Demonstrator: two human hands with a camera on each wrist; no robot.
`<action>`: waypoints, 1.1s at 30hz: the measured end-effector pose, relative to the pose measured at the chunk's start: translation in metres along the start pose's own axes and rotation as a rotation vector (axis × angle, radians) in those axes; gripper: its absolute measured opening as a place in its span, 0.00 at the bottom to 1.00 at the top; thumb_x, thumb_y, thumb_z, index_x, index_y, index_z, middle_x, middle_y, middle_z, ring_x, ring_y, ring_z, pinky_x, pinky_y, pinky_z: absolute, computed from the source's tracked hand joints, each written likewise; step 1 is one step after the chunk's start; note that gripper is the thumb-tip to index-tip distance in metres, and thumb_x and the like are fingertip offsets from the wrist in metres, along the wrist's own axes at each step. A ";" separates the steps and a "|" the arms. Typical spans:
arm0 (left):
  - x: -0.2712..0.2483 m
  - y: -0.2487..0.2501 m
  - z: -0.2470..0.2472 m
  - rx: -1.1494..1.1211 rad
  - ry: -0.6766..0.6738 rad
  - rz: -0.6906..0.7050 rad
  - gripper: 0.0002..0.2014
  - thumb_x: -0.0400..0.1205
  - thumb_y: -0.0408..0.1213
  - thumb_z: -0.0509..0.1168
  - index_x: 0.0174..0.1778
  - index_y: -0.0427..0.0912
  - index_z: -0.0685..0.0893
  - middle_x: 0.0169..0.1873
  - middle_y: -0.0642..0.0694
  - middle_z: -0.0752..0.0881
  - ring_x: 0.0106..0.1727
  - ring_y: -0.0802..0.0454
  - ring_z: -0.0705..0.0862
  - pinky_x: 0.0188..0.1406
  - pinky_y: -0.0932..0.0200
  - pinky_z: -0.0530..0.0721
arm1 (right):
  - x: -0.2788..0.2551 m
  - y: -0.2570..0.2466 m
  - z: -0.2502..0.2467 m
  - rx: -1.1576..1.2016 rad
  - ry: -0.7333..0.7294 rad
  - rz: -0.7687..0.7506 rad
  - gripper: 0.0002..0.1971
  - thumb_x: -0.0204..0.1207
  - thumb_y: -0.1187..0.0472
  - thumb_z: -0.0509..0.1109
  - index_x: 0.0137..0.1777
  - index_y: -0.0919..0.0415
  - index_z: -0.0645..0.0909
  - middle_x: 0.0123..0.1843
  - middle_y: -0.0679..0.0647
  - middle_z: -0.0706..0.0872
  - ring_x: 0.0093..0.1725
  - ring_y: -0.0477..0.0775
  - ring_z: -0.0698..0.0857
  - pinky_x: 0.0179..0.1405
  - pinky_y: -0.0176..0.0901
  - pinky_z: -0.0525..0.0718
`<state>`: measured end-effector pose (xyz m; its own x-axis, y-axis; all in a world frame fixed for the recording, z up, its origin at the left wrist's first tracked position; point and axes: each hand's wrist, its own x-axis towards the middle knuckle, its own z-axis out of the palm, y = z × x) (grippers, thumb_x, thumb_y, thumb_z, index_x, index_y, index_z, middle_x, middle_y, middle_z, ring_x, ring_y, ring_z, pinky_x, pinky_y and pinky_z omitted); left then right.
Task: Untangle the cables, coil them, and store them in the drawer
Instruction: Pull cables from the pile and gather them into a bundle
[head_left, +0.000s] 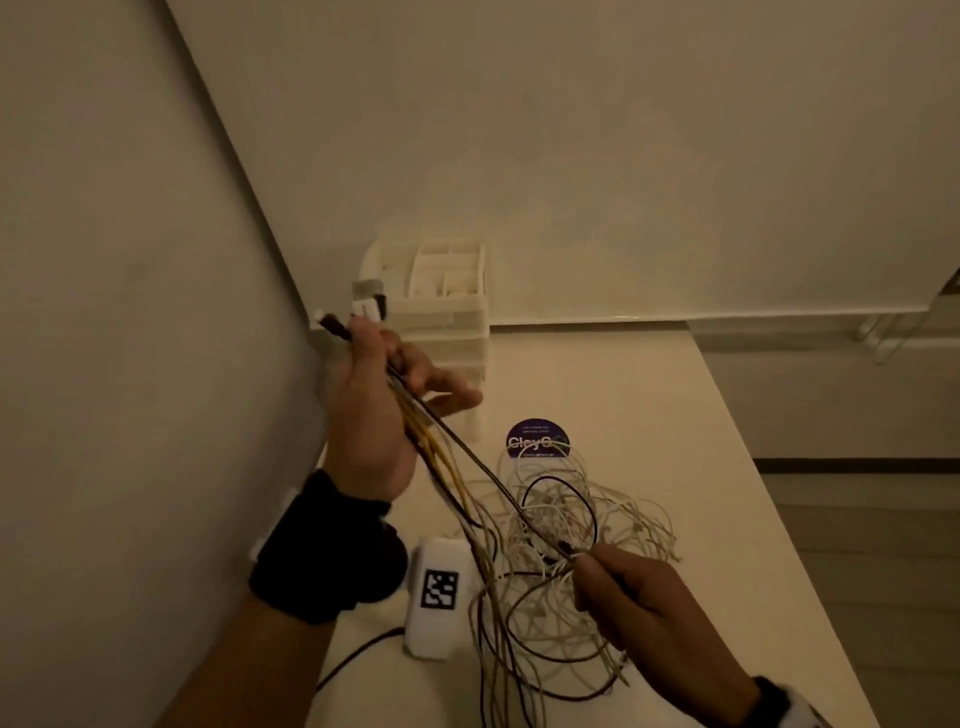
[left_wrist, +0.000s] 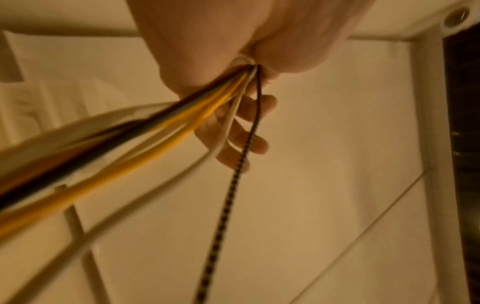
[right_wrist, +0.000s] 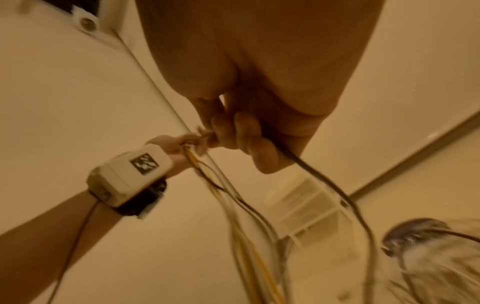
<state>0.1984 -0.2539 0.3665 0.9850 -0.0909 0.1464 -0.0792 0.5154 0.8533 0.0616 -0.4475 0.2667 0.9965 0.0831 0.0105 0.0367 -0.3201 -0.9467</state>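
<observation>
A tangle of white, yellow and dark cables (head_left: 561, 525) lies on the white table (head_left: 675, 415). My left hand (head_left: 374, 395) is raised at the table's left and grips a bundle of cable ends (head_left: 441, 457), yellow, white and dark (left_wrist: 182, 123); a dark plug sticks out above the fist. A braided dark cable (left_wrist: 244, 144) hangs from that fist. My right hand (head_left: 623, 592), lower and nearer, pinches a dark cable (right_wrist: 324, 181) at the edge of the tangle. The white drawer unit (head_left: 441, 312) stands behind the left hand against the wall.
A round purple sticker (head_left: 537, 440) lies on the table beyond the tangle. A white tagged box (head_left: 440, 597) sits on my left wrist, with a black cord trailing from it. Walls close the left and back sides; the table's right edge drops to the floor.
</observation>
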 end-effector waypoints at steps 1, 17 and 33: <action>0.002 0.009 -0.006 -0.006 0.019 0.002 0.21 0.84 0.58 0.47 0.34 0.47 0.69 0.21 0.51 0.68 0.17 0.53 0.72 0.19 0.62 0.77 | -0.002 0.007 -0.004 0.023 -0.003 0.019 0.22 0.75 0.37 0.61 0.32 0.53 0.78 0.25 0.48 0.75 0.26 0.44 0.72 0.30 0.42 0.71; -0.049 -0.065 0.023 0.792 -0.397 0.010 0.04 0.82 0.40 0.68 0.50 0.49 0.87 0.30 0.64 0.85 0.34 0.67 0.81 0.38 0.69 0.76 | 0.051 -0.045 -0.028 -0.089 0.244 -0.113 0.21 0.84 0.58 0.62 0.27 0.60 0.73 0.23 0.49 0.71 0.23 0.46 0.67 0.27 0.48 0.66; 0.028 -0.008 -0.031 0.470 0.230 0.148 0.14 0.86 0.43 0.62 0.35 0.43 0.82 0.16 0.51 0.67 0.13 0.59 0.60 0.16 0.70 0.61 | 0.020 0.014 -0.025 0.062 0.198 0.043 0.27 0.82 0.42 0.61 0.29 0.62 0.77 0.23 0.51 0.70 0.25 0.49 0.67 0.29 0.46 0.67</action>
<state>0.2314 -0.2337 0.3482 0.9620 0.1701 0.2135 -0.2275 0.0675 0.9714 0.0844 -0.4739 0.2622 0.9926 -0.1184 0.0271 -0.0047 -0.2602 -0.9655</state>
